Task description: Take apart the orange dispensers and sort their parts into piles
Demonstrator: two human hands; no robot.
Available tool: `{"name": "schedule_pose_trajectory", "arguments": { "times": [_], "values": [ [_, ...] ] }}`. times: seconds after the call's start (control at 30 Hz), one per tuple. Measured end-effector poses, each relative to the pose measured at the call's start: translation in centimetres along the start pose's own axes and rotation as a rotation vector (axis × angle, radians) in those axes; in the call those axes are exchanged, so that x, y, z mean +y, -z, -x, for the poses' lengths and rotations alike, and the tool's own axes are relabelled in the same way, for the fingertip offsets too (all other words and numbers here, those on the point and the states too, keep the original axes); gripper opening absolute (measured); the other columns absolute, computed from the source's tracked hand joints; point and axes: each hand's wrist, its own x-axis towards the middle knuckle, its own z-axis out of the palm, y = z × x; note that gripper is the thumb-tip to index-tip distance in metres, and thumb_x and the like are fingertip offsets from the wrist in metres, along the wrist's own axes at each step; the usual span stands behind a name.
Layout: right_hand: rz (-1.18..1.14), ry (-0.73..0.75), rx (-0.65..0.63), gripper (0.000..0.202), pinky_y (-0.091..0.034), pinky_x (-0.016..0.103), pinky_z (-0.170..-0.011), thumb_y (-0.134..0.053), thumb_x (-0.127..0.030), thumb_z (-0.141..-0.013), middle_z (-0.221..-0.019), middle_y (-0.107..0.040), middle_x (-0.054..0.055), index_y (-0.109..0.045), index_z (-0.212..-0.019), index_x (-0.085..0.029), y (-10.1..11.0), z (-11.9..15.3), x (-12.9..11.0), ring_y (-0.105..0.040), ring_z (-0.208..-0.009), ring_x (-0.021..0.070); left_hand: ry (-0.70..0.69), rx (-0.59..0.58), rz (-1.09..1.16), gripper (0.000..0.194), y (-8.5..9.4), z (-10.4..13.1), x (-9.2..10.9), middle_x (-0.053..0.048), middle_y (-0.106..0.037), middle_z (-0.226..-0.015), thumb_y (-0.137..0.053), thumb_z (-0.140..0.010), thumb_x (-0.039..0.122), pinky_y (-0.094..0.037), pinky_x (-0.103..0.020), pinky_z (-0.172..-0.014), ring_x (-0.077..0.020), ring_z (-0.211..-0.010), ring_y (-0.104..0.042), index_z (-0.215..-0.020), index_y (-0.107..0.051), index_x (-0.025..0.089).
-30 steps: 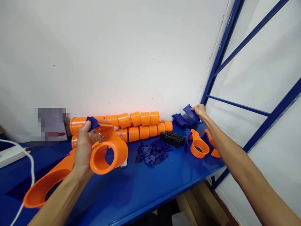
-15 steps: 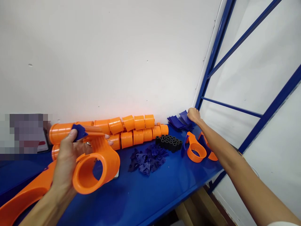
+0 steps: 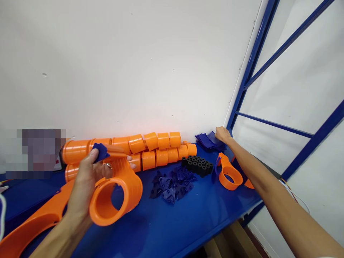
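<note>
My left hand (image 3: 86, 173) is closed around the handle of an orange tape dispenser (image 3: 131, 188), its round hub facing me. Under my thumb, a dark blue plastic piece (image 3: 101, 152) sits at the handle's end. Far off at the back right, my right hand (image 3: 223, 134) reaches to a pile of curved blue plastic plates (image 3: 205, 141). Its fingers are curled at the pile's right edge, and whatever lies between them is hidden. Small blue angular pieces (image 3: 168, 193) lie heaped on the blue table (image 3: 161, 225), beside a cluster of black rollers (image 3: 197, 165).
Orange dispensers (image 3: 149, 159) are stacked in two rows along the white wall. Another orange dispenser (image 3: 231, 179) with a blue part stands beneath my right forearm. A large orange piece (image 3: 34, 224) lies at lower left. A blue metal frame (image 3: 274, 123) rises at right.
The view has shifted slightly, so most things appear a little further right. My left hand still holds the dispenser, and my right hand stays at the blue plates.
</note>
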Motion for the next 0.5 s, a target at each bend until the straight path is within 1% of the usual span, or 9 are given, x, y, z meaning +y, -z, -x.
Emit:
{"name": "schedule_pose_trajectory", "arguments": {
  "times": [0.1, 0.17, 0.2, 0.27, 0.33, 0.37, 0.4, 0.43, 0.5],
  "values": [
    [-0.019, -0.035, 0.055, 0.034, -0.050, 0.035, -0.086, -0.050, -0.012, -0.090, -0.117, -0.068, 0.028, -0.070, -0.117, -0.005, 1.7, 0.3, 0.2, -0.068, -0.108, 0.0325, 0.025, -0.074, 0.048, 0.047, 0.3, -0.2, -0.2, 0.004, -0.044, -0.038, -0.062, -0.079, 0.058, -0.030, -0.022, -0.034, -0.0099, -0.031, -0.036, -0.054, -0.045, 0.021],
    [-0.038, -0.050, 0.119, 0.036, -0.049, 0.036, -0.086, -0.046, -0.014, -0.093, -0.117, -0.069, 0.024, -0.069, -0.119, -0.009, 3.5, 0.7, -0.2, -0.067, -0.107, 0.0314, 0.026, -0.112, 0.079, 0.043, 0.5, -0.4, -0.4, 0.004, -0.047, -0.040, -0.063, -0.082, 0.052, -0.033, -0.021, -0.035, -0.0097, -0.031, -0.039, -0.057, -0.050, 0.020],
    [-0.072, -0.049, 0.177, 0.036, -0.049, 0.035, -0.085, -0.044, -0.016, -0.094, -0.116, -0.071, 0.021, -0.069, -0.119, -0.011, 4.5, 1.1, -0.7, -0.067, -0.106, 0.0304, 0.028, -0.152, 0.100, 0.039, 0.5, -0.4, -0.6, 0.004, -0.048, -0.041, -0.063, -0.083, 0.049, -0.034, -0.021, -0.035, -0.0098, -0.032, -0.041, -0.061, -0.054, 0.019],
    [-0.222, -0.004, 0.341, 0.033, -0.048, 0.034, -0.082, -0.043, -0.020, -0.095, -0.105, -0.074, 0.015, -0.069, -0.116, -0.015, 6.8, 2.7, -2.6, -0.068, -0.099, 0.0272, 0.039, -0.276, 0.154, 0.033, 0.4, -0.5, -1.0, 0.004, -0.051, -0.043, -0.066, -0.083, 0.046, -0.036, -0.021, -0.037, -0.0106, -0.034, -0.045, -0.069, -0.060, 0.017],
    [-0.468, 0.120, 0.519, 0.029, -0.047, 0.031, -0.077, -0.046, -0.023, -0.095, -0.088, -0.074, 0.010, -0.071, -0.106, -0.015, 8.9, 5.4, -5.5, -0.068, -0.085, 0.0226, 0.069, -0.439, 0.179, 0.035, 0.2, -0.6, -1.5, 0.001, -0.056, -0.048, -0.068, -0.083, 0.051, -0.042, -0.023, -0.041, -0.0136, -0.039, -0.053, -0.080, -0.065, 0.016],
    [-0.574, 0.204, 0.573, 0.029, -0.047, 0.030, -0.075, -0.045, -0.027, -0.097, -0.081, -0.073, 0.009, -0.071, -0.101, -0.015, 9.9, 7.2, -7.2, -0.067, -0.077, 0.0204, 0.070, -0.477, 0.187, 0.040, 0.1, -0.7, -1.7, -0.001, -0.060, -0.052, -0.067, -0.082, 0.056, -0.044, -0.024, -0.042, -0.0153, -0.043, -0.057, -0.085, -0.066, 0.016],
    [-0.657, 0.293, 0.596, 0.032, -0.046, 0.029, -0.071, -0.043, -0.030, -0.099, -0.076, -0.071, 0.008, -0.071, -0.095, -0.015, 10.8, 9.2, -9.0, -0.064, -0.070, 0.0186, 0.076, -0.501, 0.170, 0.045, 0.0, -0.9, -1.9, -0.003, -0.063, -0.057, -0.067, -0.082, 0.061, -0.045, -0.025, -0.043, -0.0173, -0.048, -0.061, -0.089, -0.067, 0.016],
    [-0.715, 0.396, 0.588, 0.036, -0.045, 0.029, -0.068, -0.041, -0.032, -0.100, -0.073, -0.070, 0.007, -0.071, -0.090, -0.016, 11.5, 11.5, -10.8, -0.062, -0.066, 0.0170, 0.065, -0.506, 0.155, 0.050, -0.1, -1.0, -2.1, -0.004, -0.065, -0.060, -0.066, -0.080, 0.066, -0.045, -0.025, -0.042, -0.0186, -0.051, -0.064, -0.091, -0.068, 0.017],
    [-0.754, 0.626, 0.539, 0.038, -0.045, 0.028, -0.066, -0.039, -0.034, -0.102, -0.076, -0.071, 0.005, -0.071, -0.090, -0.017, 12.2, 15.9, -14.2, -0.062, -0.065, 0.0158, 0.027, -0.516, 0.120, 0.058, -0.2, -1.3, -2.5, -0.007, -0.068, -0.067, -0.064, -0.079, 0.071, -0.047, -0.025, -0.045, -0.0210, -0.059, -0.068, -0.096, -0.068, 0.016]
  ]
}}
